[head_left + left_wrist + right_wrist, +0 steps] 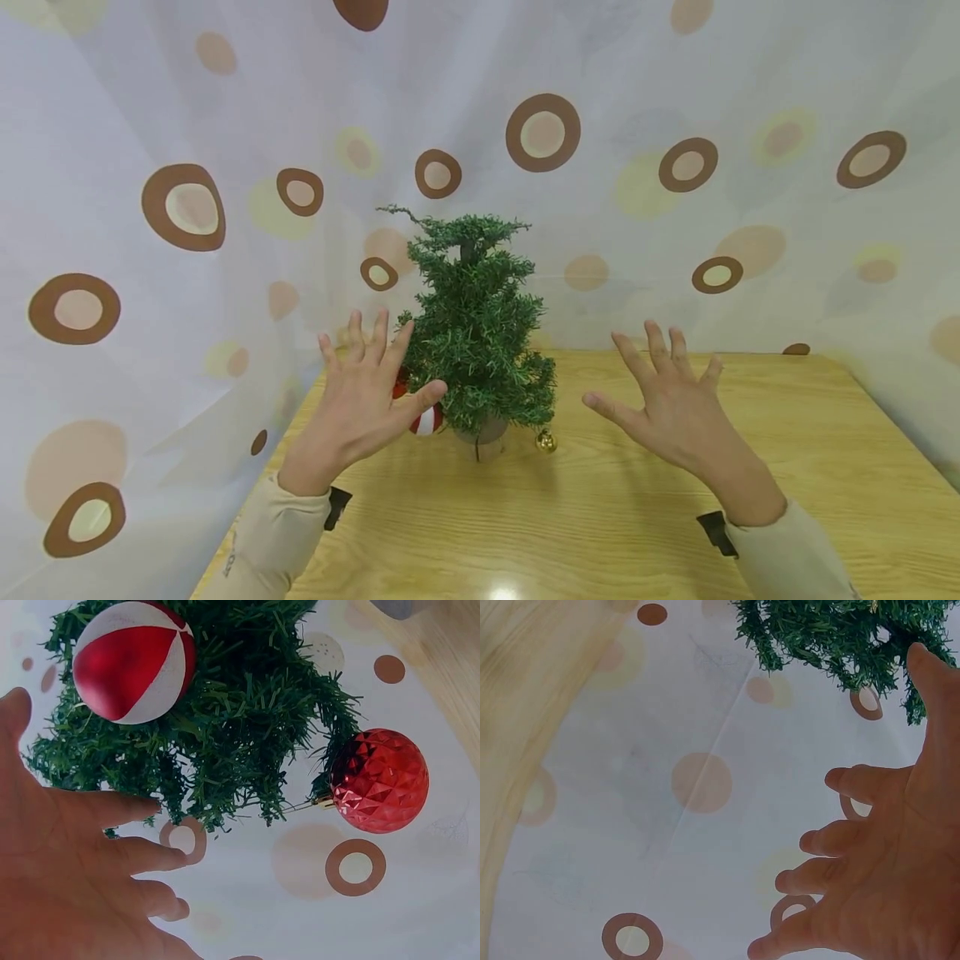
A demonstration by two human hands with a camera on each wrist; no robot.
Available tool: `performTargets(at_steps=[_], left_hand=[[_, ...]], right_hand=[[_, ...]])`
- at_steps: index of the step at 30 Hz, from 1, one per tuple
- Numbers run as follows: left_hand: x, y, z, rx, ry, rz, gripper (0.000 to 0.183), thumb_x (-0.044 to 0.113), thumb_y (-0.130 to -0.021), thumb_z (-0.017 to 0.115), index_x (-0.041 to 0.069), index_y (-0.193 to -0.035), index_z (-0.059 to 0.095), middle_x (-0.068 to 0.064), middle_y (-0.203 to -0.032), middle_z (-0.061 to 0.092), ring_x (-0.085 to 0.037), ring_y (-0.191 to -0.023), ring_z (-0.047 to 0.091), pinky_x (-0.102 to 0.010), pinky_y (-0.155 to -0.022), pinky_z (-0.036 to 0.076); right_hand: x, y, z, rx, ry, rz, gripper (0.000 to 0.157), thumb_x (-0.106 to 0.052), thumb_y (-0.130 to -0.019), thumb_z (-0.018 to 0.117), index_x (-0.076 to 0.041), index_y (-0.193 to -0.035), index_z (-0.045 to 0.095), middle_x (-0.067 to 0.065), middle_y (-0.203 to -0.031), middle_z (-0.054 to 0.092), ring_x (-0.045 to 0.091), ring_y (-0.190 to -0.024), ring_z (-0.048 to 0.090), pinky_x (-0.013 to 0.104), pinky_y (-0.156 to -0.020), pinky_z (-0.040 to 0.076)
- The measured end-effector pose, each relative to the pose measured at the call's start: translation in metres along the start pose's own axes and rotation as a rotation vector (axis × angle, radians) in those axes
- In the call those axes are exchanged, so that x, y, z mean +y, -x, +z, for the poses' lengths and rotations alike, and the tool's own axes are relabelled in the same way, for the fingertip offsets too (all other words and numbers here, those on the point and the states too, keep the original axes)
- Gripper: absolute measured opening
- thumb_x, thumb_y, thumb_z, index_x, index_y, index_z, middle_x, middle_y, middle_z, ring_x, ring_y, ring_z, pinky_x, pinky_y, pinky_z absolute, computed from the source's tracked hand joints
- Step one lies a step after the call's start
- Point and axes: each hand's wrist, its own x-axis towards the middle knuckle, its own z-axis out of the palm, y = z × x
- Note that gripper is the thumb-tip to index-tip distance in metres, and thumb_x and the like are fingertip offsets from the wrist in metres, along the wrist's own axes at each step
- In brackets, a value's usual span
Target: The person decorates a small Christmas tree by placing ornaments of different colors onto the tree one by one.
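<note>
A small artificial Christmas tree [480,325] stands upright on the wooden table, one thin twig sticking out at its top left. My left hand [360,400] is spread flat in the air at the tree's left side, its thumb overlapping the lower branches in the head view. On the right, my right hand [671,408] is held up with fingers apart, holding nothing. A red-and-white striped ball [135,664] and a red faceted ball [380,781] hang on the tree's left branches. From the lower right branch hangs a small gold ball [546,441].
The tree's grey base [483,437] rests on the light wooden table [600,533]. Behind and to both sides hangs a white curtain [600,75] with brown and beige circles. Black straps [716,533] show at both cream sleeve cuffs.
</note>
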Motion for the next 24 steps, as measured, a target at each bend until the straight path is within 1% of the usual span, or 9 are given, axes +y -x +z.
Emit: performTargets(at_steps=[4, 8, 16, 20, 24], left_hand=[[0.0000, 0.0001, 0.0023, -0.015, 0.018, 0.010, 0.098, 0.083, -0.098, 0.036, 0.019, -0.171, 0.019, -0.018, -0.177, 0.005, -0.047, -0.162, -0.012, -0.080, -0.120, -0.013], [0.0001, -0.0005, 0.0044, -0.015, 0.032, 0.016, 0.097, 0.083, -0.098, 0.036, 0.020, -0.171, 0.019, -0.018, -0.177, 0.006, -0.046, -0.162, -0.012, -0.079, -0.121, -0.014], [0.0019, -0.0002, 0.0039, -0.007, 0.030, 0.027, 0.099, 0.085, -0.098, 0.034, 0.018, -0.170, 0.021, -0.018, -0.177, 0.007, -0.045, -0.163, -0.011, -0.077, -0.122, -0.014], [0.0027, 0.0000, 0.0037, -0.009, 0.024, 0.026, 0.099, 0.085, -0.097, 0.034, 0.019, -0.170, 0.021, -0.018, -0.177, 0.007, -0.045, -0.163, -0.011, -0.078, -0.122, -0.012], [0.0035, 0.0005, 0.0041, -0.011, 0.025, 0.027, 0.099, 0.085, -0.097, 0.034, 0.019, -0.170, 0.021, -0.017, -0.177, 0.007, -0.044, -0.163, -0.011, -0.077, -0.122, -0.013]], right_hand=[[0.0003, -0.0001, 0.0021, 0.003, -0.006, -0.005, 0.096, -0.074, -0.099, 0.052, -0.018, -0.170, 0.021, 0.031, -0.174, 0.006, 0.062, -0.157, 0.006, 0.096, -0.105, 0.001], [0.0012, -0.0006, 0.0028, 0.009, -0.005, -0.008, 0.096, -0.073, -0.099, 0.053, -0.016, -0.170, 0.022, 0.032, -0.173, 0.008, 0.062, -0.156, 0.008, 0.096, -0.105, 0.002], [0.0040, -0.0019, 0.0023, 0.008, 0.000, 0.000, 0.097, -0.073, -0.099, 0.054, -0.016, -0.170, 0.022, 0.033, -0.173, 0.009, 0.062, -0.157, 0.007, 0.096, -0.104, 0.003], [0.0051, -0.0015, 0.0027, 0.009, -0.003, 0.004, 0.097, -0.073, -0.099, 0.054, -0.015, -0.169, 0.023, 0.033, -0.172, 0.010, 0.062, -0.157, 0.008, 0.096, -0.105, 0.003], [0.0053, -0.0013, 0.0024, 0.010, -0.009, 0.005, 0.096, -0.072, -0.099, 0.054, -0.013, -0.169, 0.024, 0.034, -0.172, 0.010, 0.062, -0.156, 0.008, 0.096, -0.104, 0.004]])
